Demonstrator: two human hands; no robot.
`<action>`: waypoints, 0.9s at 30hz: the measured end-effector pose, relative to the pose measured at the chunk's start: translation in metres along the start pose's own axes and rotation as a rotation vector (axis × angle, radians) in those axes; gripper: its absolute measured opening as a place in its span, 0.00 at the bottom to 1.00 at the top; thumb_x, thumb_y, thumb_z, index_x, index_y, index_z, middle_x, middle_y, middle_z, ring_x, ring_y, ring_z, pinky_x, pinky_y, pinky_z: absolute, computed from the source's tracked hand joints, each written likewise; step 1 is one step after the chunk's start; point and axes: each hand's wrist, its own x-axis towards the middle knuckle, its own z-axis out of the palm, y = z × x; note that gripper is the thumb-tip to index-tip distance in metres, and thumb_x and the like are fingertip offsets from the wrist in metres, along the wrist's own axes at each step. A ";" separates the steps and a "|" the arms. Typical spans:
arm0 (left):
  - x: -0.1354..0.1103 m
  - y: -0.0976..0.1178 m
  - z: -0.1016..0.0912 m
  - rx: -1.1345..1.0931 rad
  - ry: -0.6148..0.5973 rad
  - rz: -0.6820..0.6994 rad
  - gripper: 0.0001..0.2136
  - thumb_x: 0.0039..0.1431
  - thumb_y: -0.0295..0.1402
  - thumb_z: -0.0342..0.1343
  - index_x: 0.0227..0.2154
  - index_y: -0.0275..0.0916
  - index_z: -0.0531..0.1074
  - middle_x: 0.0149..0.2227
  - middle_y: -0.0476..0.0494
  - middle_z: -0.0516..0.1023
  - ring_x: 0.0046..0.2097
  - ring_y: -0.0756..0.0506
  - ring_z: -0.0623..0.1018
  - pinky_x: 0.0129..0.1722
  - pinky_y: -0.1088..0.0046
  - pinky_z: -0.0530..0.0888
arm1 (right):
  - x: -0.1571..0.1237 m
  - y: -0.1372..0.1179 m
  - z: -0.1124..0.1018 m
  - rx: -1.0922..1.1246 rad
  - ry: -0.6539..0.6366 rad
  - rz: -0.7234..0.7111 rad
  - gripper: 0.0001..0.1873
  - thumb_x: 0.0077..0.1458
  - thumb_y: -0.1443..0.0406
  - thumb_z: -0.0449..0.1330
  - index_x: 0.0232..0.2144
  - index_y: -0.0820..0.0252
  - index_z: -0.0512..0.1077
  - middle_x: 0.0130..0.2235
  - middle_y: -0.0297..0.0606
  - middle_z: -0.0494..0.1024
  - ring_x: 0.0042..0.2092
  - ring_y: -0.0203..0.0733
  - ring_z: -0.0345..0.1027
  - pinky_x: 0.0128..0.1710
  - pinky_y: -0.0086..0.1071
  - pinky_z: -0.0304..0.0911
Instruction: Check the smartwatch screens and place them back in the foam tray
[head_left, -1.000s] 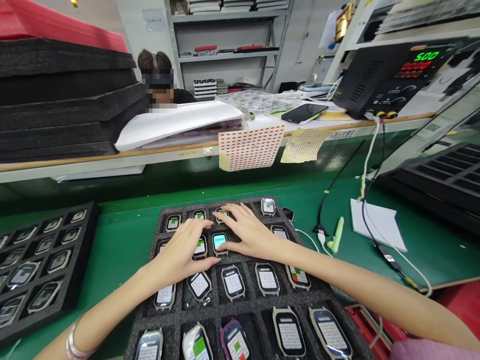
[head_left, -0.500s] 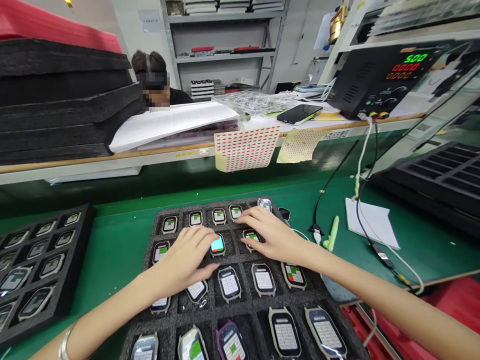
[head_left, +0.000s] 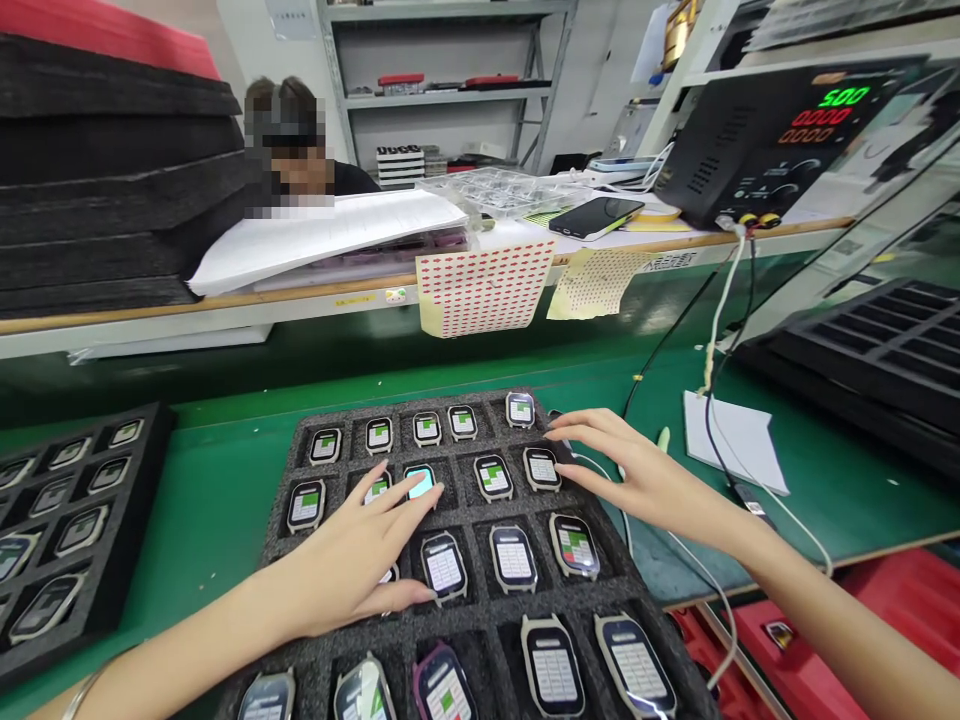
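Note:
A black foam tray (head_left: 457,590) lies on the green bench in front of me, its pockets filled with several smartwatch bodies showing lit screens. My left hand (head_left: 352,555) rests flat on the tray with fingers spread, its fingertips at a watch with a bluish screen (head_left: 419,482). My right hand (head_left: 637,475) hovers open over the tray's right edge, fingers stretched out beside a watch (head_left: 541,467). Neither hand holds anything.
A second foam tray of watches (head_left: 67,520) sits at the left. A white cable (head_left: 705,590), a green marker (head_left: 663,437) and white paper (head_left: 731,455) lie at the right. Behind stand a power supply (head_left: 780,140), sticker sheets (head_left: 484,290), stacked foam (head_left: 112,180) and a seated person (head_left: 289,140).
My right hand has slid from the tray's middle out to its right edge. My left hand has drawn back slightly toward me, fingers more spread. The view shifted a little right.

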 end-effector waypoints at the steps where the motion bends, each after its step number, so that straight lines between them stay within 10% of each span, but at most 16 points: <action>1: -0.001 0.001 -0.001 0.001 0.004 -0.007 0.36 0.62 0.42 0.49 0.65 0.37 0.36 0.63 0.34 0.59 0.66 0.37 0.54 0.62 0.45 0.51 | -0.003 0.000 0.000 0.003 0.001 0.005 0.15 0.62 0.57 0.52 0.48 0.55 0.69 0.50 0.44 0.68 0.55 0.50 0.60 0.54 0.43 0.59; 10: -0.004 0.005 -0.004 0.042 -0.021 -0.041 0.35 0.62 0.40 0.50 0.65 0.35 0.37 0.63 0.35 0.59 0.66 0.37 0.54 0.63 0.46 0.49 | -0.014 0.010 0.005 -0.003 -0.009 -0.009 0.15 0.62 0.58 0.52 0.49 0.55 0.67 0.51 0.45 0.67 0.55 0.50 0.60 0.53 0.44 0.60; 15: 0.006 0.006 -0.021 0.111 0.160 -0.083 0.21 0.63 0.35 0.49 0.57 0.35 0.55 0.58 0.34 0.65 0.60 0.37 0.62 0.59 0.52 0.57 | -0.010 0.015 0.005 -0.050 -0.072 -0.033 0.14 0.60 0.58 0.54 0.46 0.56 0.70 0.48 0.46 0.68 0.52 0.53 0.62 0.50 0.46 0.61; 27: 0.116 0.025 0.000 0.250 -0.038 -0.132 0.10 0.56 0.32 0.55 0.39 0.31 0.69 0.42 0.31 0.71 0.46 0.33 0.70 0.43 0.54 0.70 | 0.015 0.009 0.001 -0.326 -0.267 -0.127 0.18 0.55 0.58 0.62 0.44 0.65 0.73 0.40 0.46 0.70 0.42 0.53 0.64 0.40 0.42 0.62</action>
